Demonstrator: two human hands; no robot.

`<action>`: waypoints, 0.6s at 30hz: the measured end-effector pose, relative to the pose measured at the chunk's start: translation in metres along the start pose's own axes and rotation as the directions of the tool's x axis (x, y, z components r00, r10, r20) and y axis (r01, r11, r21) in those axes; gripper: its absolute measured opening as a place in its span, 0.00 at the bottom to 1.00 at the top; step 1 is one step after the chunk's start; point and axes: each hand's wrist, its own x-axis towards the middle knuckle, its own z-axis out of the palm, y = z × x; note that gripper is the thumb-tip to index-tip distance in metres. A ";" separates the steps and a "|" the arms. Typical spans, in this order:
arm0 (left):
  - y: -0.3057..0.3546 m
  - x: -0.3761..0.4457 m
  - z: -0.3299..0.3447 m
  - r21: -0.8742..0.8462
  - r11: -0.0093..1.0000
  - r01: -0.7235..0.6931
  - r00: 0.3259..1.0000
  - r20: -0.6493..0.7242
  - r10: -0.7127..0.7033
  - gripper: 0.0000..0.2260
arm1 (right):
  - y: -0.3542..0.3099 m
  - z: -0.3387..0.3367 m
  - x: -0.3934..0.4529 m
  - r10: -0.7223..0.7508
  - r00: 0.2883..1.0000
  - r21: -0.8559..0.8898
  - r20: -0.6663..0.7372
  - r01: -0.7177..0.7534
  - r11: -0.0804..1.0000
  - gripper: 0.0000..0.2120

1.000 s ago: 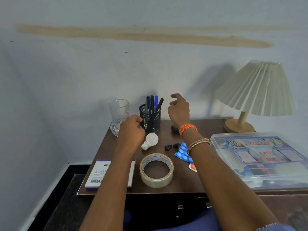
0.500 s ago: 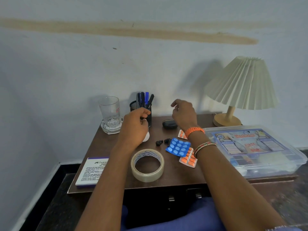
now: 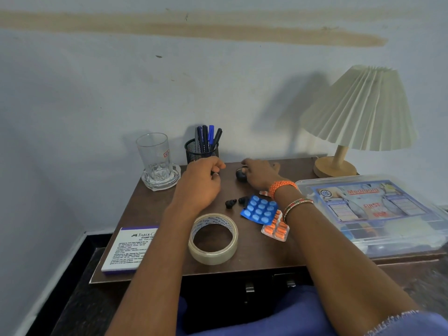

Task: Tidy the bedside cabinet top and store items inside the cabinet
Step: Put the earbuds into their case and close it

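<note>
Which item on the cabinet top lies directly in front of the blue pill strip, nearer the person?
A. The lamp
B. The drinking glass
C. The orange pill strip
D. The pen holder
C: the orange pill strip lies partly under the near edge of the blue pill strip, while the glass, pen holder and lamp all stand at the back by the wall.

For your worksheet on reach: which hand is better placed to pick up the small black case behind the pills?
Right. The right hand already rests on the black case; the left hand sits farther left, curled by the pen holder.
</note>
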 end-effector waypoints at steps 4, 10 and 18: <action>-0.001 -0.001 -0.002 0.009 1.000 0.013 1.000 0.001 -0.013 0.14 | 0.000 -0.002 -0.001 -0.025 0.999 0.090 -0.021 0.027 0.996 0.22; 0.003 -0.006 -0.006 -0.072 0.997 0.013 0.999 -0.042 -0.016 0.13 | -0.007 -0.017 -0.012 -0.156 0.959 0.350 -0.238 0.235 0.907 0.22; 0.034 -0.013 -0.026 -0.562 0.827 -0.016 0.950 -0.266 -0.162 0.22 | -0.060 -0.093 -0.064 -0.150 0.827 0.673 -0.542 0.534 0.511 0.17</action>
